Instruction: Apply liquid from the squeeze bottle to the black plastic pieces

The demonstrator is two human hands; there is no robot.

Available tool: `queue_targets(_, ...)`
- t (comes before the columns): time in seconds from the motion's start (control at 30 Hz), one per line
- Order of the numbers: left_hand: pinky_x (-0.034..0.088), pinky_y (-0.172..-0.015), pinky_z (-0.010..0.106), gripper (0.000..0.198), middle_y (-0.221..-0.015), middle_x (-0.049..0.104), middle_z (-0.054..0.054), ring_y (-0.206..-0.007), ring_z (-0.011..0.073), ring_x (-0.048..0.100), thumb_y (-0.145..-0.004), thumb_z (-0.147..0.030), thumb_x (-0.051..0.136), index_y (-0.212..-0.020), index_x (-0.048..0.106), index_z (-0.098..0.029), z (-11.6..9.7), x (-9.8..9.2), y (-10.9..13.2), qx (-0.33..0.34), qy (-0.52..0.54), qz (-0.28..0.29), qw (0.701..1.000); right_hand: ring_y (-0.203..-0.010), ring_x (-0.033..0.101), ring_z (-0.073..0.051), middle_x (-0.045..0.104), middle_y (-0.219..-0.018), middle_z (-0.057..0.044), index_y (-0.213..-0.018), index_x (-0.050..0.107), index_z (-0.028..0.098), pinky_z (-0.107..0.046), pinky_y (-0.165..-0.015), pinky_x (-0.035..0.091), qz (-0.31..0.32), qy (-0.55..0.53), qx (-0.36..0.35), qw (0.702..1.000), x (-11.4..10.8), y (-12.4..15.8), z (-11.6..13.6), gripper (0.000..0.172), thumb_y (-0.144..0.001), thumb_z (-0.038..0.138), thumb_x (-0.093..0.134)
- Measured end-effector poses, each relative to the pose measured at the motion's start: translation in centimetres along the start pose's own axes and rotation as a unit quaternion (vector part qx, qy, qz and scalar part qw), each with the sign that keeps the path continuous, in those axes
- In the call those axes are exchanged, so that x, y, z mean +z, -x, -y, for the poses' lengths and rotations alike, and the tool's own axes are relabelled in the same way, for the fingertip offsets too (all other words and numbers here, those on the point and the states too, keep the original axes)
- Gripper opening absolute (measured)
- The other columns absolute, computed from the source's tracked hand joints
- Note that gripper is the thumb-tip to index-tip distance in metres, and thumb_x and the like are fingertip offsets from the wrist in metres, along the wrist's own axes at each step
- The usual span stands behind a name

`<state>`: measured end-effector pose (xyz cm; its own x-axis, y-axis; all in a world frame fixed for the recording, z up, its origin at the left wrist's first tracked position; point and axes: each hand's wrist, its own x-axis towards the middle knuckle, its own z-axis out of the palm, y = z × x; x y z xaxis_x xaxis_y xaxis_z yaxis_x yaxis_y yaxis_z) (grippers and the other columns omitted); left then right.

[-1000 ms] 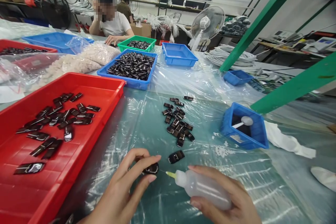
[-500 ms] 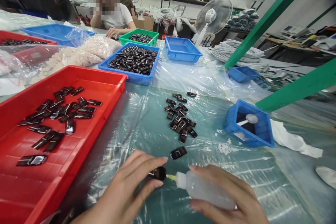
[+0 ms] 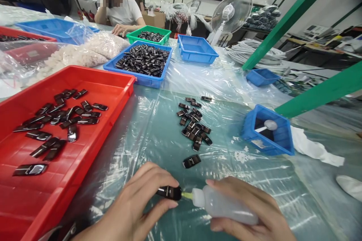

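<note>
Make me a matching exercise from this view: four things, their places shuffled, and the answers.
Things
1. Squeeze bottle
2. White scoop
3. Foreground red tray
4. Green tray

Places
A. Beside the co-worker's hand
B. Inside a blue bin
C. Cut off at the picture's left edge
D. In the right hand

Pairs: 1-D, 2-B, 3-C, 4-A

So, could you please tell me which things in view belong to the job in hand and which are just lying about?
Seemingly part of the job:
black piece in the left hand
squeeze bottle in the right hand
loose black pieces beyond the hands
red tray holding similar-looking pieces

Probably just lying about:
white fan
coiled white cables
crumpled white strip
</note>
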<state>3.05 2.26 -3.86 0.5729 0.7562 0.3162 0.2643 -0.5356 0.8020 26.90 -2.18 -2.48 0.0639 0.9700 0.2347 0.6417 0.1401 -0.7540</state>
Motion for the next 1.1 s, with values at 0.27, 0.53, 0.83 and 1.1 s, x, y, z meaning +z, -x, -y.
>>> queue_targets(0.27, 0.047, -0.077, 0.027, 0.018, -0.096, 0.063, 0.001, -0.087, 0.0168, 0.057, -0.094, -0.019, 0.056, -0.110, 0.051, -0.026, -0.1, 0.2, 0.2, -0.015, 0.024, -0.009, 1.000, -0.061, 0.073, -0.021, 0.077, -0.076, 0.004, -0.110, 0.067, 0.051, -0.027, -0.048, 0.058, 0.078, -0.042, -0.108, 0.990, -1.2, -1.3, 0.4, 0.047, -0.068, 0.040, 0.082)
queue_targets(0.53, 0.051, -0.075, 0.027, 0.021, -0.095, 0.064, 0.002, -0.087, 0.0170, 0.059, -0.093, -0.016, 0.058, -0.110, 0.051, -0.025, -0.2, -0.1, 0.1, -0.001, 0.006, -0.001, 1.000, -0.071, 0.075, -0.020, 0.078, -0.084, 0.004, -0.117, 0.063, 0.047, -0.025, -0.054, 0.060, 0.085, -0.002, -0.129, 0.988, -1.2, -1.2, 0.4, 0.044, -0.075, 0.042, 0.077)
queue_targets(0.83, 0.049, -0.078, 0.024, 0.024, -0.099, 0.063, 0.003, -0.089, 0.0158, 0.058, -0.095, -0.016, 0.055, -0.119, 0.051, -0.020, 0.0, 0.0, 0.3, 0.022, -0.016, 0.015, 1.000, -0.066, 0.071, -0.016, 0.073, -0.082, 0.001, -0.121, 0.061, 0.034, -0.022, -0.052, 0.058, 0.113, -0.006, -0.186, 0.976, -1.2, -1.3, -0.6, 0.039, -0.083, 0.040, 0.069)
queue_targets(1.1, 0.049, -0.069, 0.026, 0.014, -0.090, 0.063, 0.002, -0.078, 0.0167, 0.058, -0.098, -0.024, 0.050, -0.111, 0.054, -0.022, -0.5, -0.1, 0.1, -0.004, -0.043, 0.036, 0.998, -0.075, 0.073, -0.019, 0.074, -0.088, -0.001, -0.118, 0.062, 0.033, -0.024, -0.056, 0.059, 0.117, 0.016, -0.199, 0.973, -1.4, -1.5, -0.9, 0.041, -0.080, 0.045, 0.071)
